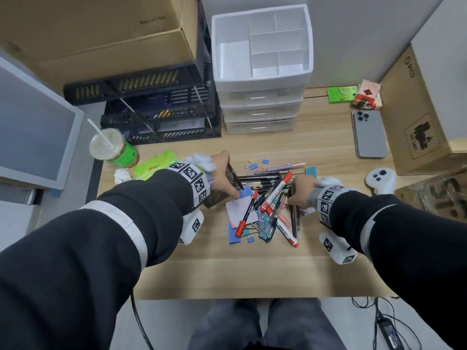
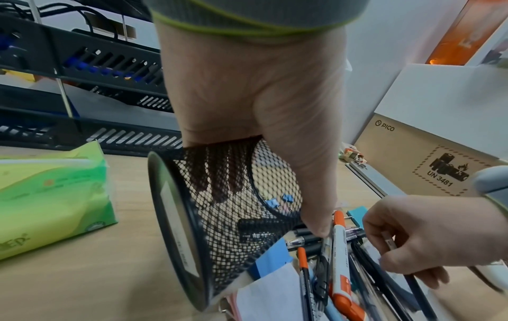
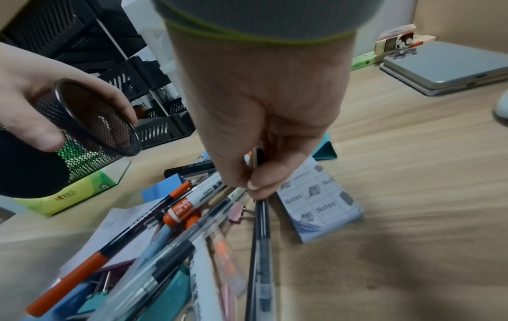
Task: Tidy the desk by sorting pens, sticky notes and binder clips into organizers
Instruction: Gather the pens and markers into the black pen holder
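Observation:
A heap of pens and red-capped markers [image 1: 270, 195] lies mid-desk, mixed with sticky note pads [image 1: 238, 210] and small coloured binder clips [image 1: 257, 165]. My left hand [image 1: 221, 173] grips a black mesh pen cup [image 1: 228, 189] tipped on its side, with its mouth toward the heap; in the left wrist view the mesh cup [image 2: 214, 217] touches the pens. At the heap's right edge my right hand [image 1: 297, 195] pinches two thin black pens [image 3: 259, 239]. A "Notes" pad [image 3: 316, 199] lies beside them. A white drawer organizer [image 1: 260, 82] with open top compartments stands at the back.
A lidded drink cup [image 1: 108, 147] and a green tissue pack [image 1: 154, 165] sit to the left. Black stacked trays [image 1: 156, 109] stand behind them. A phone [image 1: 369, 133], a white controller [image 1: 380, 179] and a cardboard box [image 1: 417, 122] are on the right.

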Available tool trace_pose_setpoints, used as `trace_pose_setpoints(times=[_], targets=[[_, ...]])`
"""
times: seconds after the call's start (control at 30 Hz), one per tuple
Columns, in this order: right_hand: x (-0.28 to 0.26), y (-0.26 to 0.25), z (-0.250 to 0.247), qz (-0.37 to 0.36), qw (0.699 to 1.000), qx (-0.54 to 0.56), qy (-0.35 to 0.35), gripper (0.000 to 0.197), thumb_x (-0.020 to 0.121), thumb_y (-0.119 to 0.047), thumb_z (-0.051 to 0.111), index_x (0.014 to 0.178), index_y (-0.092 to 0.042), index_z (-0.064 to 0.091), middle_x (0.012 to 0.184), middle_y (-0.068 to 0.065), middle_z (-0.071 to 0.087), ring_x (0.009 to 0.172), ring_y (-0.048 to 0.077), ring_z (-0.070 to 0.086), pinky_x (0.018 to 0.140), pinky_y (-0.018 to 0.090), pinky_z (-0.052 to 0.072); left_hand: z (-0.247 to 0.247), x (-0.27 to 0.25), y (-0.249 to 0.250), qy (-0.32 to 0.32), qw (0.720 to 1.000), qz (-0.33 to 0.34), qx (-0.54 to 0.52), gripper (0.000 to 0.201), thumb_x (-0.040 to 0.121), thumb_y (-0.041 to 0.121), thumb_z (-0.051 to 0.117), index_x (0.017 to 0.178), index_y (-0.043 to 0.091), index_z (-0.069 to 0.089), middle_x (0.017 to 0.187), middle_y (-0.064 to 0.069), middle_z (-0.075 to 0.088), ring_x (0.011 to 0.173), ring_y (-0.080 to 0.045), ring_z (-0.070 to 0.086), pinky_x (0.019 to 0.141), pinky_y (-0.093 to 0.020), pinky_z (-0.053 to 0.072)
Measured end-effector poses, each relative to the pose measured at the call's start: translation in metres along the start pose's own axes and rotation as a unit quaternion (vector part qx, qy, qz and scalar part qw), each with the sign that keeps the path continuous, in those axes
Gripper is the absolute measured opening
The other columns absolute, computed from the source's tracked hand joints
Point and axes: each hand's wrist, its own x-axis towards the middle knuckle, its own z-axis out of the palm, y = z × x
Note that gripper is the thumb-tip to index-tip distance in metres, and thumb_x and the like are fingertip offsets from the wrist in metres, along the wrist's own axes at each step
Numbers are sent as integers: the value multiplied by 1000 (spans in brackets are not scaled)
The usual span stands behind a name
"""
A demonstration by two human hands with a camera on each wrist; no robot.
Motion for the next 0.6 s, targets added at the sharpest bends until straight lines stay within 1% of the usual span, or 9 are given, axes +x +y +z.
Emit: trace_pose_setpoints(times=[0.07, 0.1, 0.17, 0.23, 0.33, 0.4, 0.5, 0.57, 0.6], targets=[[0, 0, 1, 5, 1000, -10, -3, 9, 83, -17, 68, 79, -10, 64, 69, 4, 70, 60, 18, 66, 50, 25, 51, 0, 0, -1, 0, 1000, 2, -2, 107, 40, 69, 85, 120, 14, 39, 95, -4, 62, 85, -24, 63, 79, -47, 58], [1, -1, 3, 6, 1000, -13, 0, 9, 84, -16, 68, 80, -10, 63, 69, 3, 68, 61, 18, 64, 50, 24, 50, 1, 0, -2, 1, 1000, 3, -2, 106, 41, 68, 85, 119, 14, 39, 95, -4, 62, 85, -24, 64, 79, -47, 58], [2, -1, 9, 13, 1000, -18, 16, 14, 84, -19, 70, 81, -11, 59, 74, 3, 65, 66, 18, 63, 57, 27, 54, 3, -1, -4, 2, 1000, 2, -2, 104, 41, 67, 85, 118, 14, 39, 95, -4, 62, 85, -24, 64, 78, -47, 58], [2, -3, 13, 23, 999, -17, 41, 21, 84, -26, 72, 79, -13, 56, 75, 3, 64, 66, 18, 61, 61, 30, 55, 6, -2, -8, 3, 1000, 1, -6, 104, 39, 66, 84, 118, 15, 39, 94, -4, 62, 84, -24, 64, 78, -47, 58], [1, -7, 18, 33, 998, -30, 55, 26, 88, -35, 70, 89, -11, 60, 86, 4, 66, 74, 19, 63, 69, 29, 56, 11, -3, -12, -1, 1000, -3, -10, 105, 39, 66, 84, 118, 15, 38, 93, -4, 62, 83, -24, 63, 78, -47, 58], [2, -11, 22, 42, 996, -35, 67, 23, 90, -33, 68, 90, -12, 59, 84, 2, 64, 75, 19, 61, 72, 28, 56, 15, -4, -14, -8, 1000, -7, -9, 108, 36, 68, 83, 119, 16, 39, 94, -3, 62, 83, -23, 63, 78, -47, 58], [1, -16, 25, 48, 996, -7, 74, 13, 90, -22, 66, 84, -15, 57, 75, -1, 58, 65, 15, 56, 62, 24, 49, 21, -3, -17, -13, 1000, -11, 2, 116, 26, 75, 73, 119, 16, 39, 93, -3, 62, 82, -23, 64, 77, -46, 58], [-3, -16, 24, 42, 997, 27, 57, 15, 89, -23, 68, 83, -14, 59, 76, 1, 63, 60, 13, 55, 55, 23, 45, 21, -4, -17, -13, 1000, -8, 7, 113, 29, 74, 76, 119, 15, 39, 92, -3, 62, 81, -23, 64, 77, -46, 59], [-5, -16, 22, 39, 997, 39, 49, 17, 88, -26, 70, 82, -14, 60, 76, 2, 66, 59, 13, 57, 53, 24, 45, 21, -5, -17, -13, 1000, -6, 8, 111, 33, 72, 79, 119, 15, 39, 93, -3, 62, 82, -23, 63, 77, -46, 58]])
